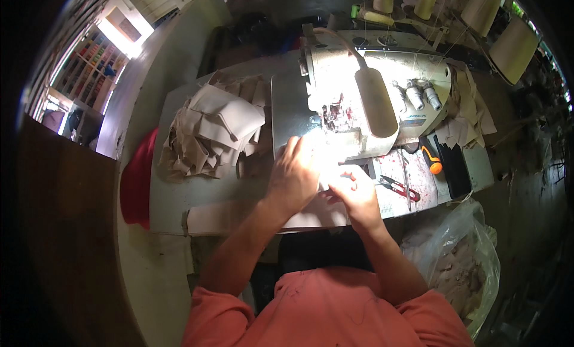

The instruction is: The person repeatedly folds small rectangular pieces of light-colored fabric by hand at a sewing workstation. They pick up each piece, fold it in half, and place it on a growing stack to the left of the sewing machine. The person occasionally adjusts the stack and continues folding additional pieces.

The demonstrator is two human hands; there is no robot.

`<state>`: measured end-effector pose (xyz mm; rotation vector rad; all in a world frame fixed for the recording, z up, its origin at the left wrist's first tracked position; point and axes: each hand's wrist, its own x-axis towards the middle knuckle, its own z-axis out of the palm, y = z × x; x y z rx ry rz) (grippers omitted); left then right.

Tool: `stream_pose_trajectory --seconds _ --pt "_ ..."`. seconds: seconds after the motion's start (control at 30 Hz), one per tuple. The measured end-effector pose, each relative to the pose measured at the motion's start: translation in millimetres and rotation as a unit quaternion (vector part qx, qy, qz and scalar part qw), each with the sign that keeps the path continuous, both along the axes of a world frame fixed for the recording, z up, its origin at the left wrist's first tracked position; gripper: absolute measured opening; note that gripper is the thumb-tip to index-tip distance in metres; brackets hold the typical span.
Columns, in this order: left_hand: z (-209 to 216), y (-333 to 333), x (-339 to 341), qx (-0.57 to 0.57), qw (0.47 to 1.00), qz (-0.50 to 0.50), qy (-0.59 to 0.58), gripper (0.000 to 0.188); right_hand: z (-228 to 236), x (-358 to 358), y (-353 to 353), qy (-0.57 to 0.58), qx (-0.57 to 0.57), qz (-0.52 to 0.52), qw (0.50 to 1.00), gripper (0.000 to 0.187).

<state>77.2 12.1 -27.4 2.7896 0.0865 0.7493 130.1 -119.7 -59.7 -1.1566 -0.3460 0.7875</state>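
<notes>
An overlock sewing machine (418, 72) stands in front of me, its lamp flooding the needle area with glare. My left hand (293, 176) lies just left of the stitching area, fingers stretched toward it and resting on pale cloth. Beside it, my right hand (357, 194) has its fingers curled in a pinch on the edge of a fabric piece (323, 182). Strong light washes out the cloth between both hands and hides some fingertips. A longer strip of beige fabric (218, 218) runs along the table's front edge under my left forearm.
A loose heap of cut beige fabric pieces (218, 125) sits left of the machine. Red-handled thread snips (399, 188) and an orange-handled tool (434, 166) lie to the right. Thread cones (515, 51) stand at the back right. A clear plastic bag (460, 263) of scraps is below right.
</notes>
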Motion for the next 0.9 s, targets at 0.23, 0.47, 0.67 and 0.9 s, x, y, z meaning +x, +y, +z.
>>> stream_pose_trajectory --seconds 0.23,0.47,0.67,0.9 --pt "0.2 13.9 3.6 -0.085 0.996 0.014 -0.006 0.018 4.6 -3.7 0.8 -0.011 0.036 0.009 0.999 0.026" --pt "18.0 24.9 24.4 -0.163 0.985 -0.057 -0.025 0.010 9.4 11.8 16.2 -0.026 0.034 -0.005 0.999 0.019" --pt "10.1 8.5 2.5 -0.014 0.999 -0.034 -0.034 0.018 11.6 13.7 21.3 -0.076 0.000 -0.023 0.997 0.018" --pt "4.2 49.9 30.8 -0.113 0.992 -0.023 0.040 0.018 5.0 12.1 -5.0 -0.006 0.031 -0.035 0.999 0.022"
